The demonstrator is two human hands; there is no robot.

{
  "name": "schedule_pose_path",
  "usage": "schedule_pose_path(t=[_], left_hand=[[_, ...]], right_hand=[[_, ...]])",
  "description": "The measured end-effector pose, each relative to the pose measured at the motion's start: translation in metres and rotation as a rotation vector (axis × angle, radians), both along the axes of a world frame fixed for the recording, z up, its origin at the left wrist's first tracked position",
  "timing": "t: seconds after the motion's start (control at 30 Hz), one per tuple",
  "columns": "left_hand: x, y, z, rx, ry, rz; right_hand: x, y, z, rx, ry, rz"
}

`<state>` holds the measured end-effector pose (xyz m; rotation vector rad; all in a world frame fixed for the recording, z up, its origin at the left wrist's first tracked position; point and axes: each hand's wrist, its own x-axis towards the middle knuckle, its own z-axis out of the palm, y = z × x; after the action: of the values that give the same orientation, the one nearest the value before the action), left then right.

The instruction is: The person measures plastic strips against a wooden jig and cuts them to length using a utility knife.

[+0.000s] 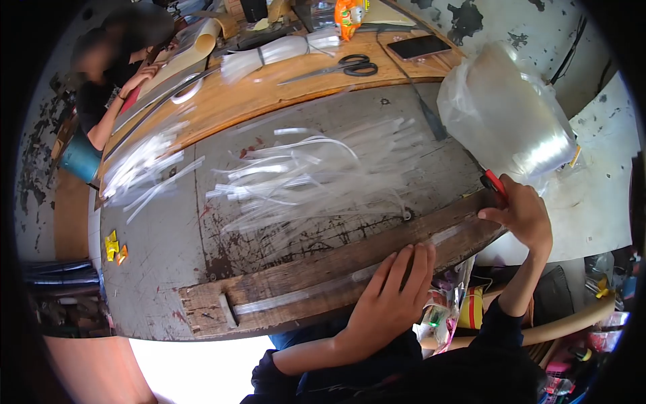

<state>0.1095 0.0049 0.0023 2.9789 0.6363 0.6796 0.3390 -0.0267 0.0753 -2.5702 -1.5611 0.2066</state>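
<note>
- Left hand (397,293): released, fingers extended, laid flat over the clear strip (289,300).
- Right hand (526,214): grasping the red-handled tool (496,186) at the board's far right end.
- Clear strip: lying lengthwise along the wooden board (202,301), partly covered by the left hand.
- Loose strips (282,176): spread across the tabletop (158,276), beyond the board.

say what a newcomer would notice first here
Probably the pale, shiny strips heaped across the middle of the gray table. Next, the big clear plastic roll at the far right, and the red-handled tool in the right hand, over the board's right end.
</note>
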Motion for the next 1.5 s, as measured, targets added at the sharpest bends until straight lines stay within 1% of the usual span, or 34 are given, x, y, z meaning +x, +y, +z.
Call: schedule_pose_path(t=[0.07,0.1,0.13,0.17,0.2,0.23,0.3,0.33,0.37,0.4,0.47,0.57,0.7,0.8,1.03,1.2,1.33,1.5], left_hand=[[0.007,0.001,-0.003,0.164,0.017,0.114],[0.009,0.001,-0.007,0.163,0.017,0.106],[0.011,0.001,-0.013,0.249,-0.008,0.133],[0.011,0.001,-0.017,0.337,-0.032,0.159],[0.011,0.002,-0.019,0.338,-0.032,0.148],[0.011,0.002,-0.02,0.349,-0.063,0.158],[0.011,0.001,-0.021,0.354,-0.089,0.162],[0.01,0.001,-0.018,0.345,-0.079,0.167],[0.01,0.0,-0.017,0.334,-0.068,0.169],[0.008,-0.001,-0.016,0.33,-0.062,0.154],[0.008,-0.002,-0.016,0.297,-0.031,0.159],[0.009,-0.003,-0.018,0.312,-0.046,0.184],[0.01,-0.002,-0.021,0.331,-0.066,0.192],[0.011,-0.002,-0.022,0.351,-0.075,0.219],[0.013,-0.002,-0.023,0.354,-0.106,0.247],[0.013,-0.001,-0.022,0.34,-0.103,0.247],[0.013,-0.001,-0.022,0.336,-0.097,0.238],[0.013,-0.001,-0.022,0.341,-0.093,0.239]], right_hand=[[-0.005,-0.005,-0.003,0.054,-0.058,-0.028],[-0.005,-0.009,-0.006,0.079,-0.163,0.003],[-0.008,-0.013,-0.01,0.079,-0.162,-0.007],[-0.015,-0.016,-0.015,0.201,-0.248,-0.074],[-0.023,-0.02,-0.019,0.322,-0.335,-0.142],[-0.032,-0.027,-0.02,0.32,-0.334,-0.151],[-0.055,-0.047,-0.019,0.416,0.087,-0.254],[-0.068,-0.056,-0.022,0.342,0.027,-0.186],[-0.083,-0.062,-0.018,0.206,0.136,-0.22],[-0.09,-0.067,-0.021,0.073,0.146,-0.159],[-0.099,-0.071,-0.026,0.058,0.142,-0.003],[-0.109,-0.073,-0.026,0.014,0.196,0.033],[-0.116,-0.072,-0.019,-0.054,0.263,0.026],[-0.123,-0.069,-0.019,-0.031,0.194,0.0],[-0.128,-0.065,-0.017,-0.035,0.169,-0.034],[-0.131,-0.062,-0.016,-0.153,0.21,-0.104],[-0.135,-0.059,-0.02,-0.155,0.19,-0.139],[-0.138,-0.052,-0.013,-0.356,0.227,-0.211]])
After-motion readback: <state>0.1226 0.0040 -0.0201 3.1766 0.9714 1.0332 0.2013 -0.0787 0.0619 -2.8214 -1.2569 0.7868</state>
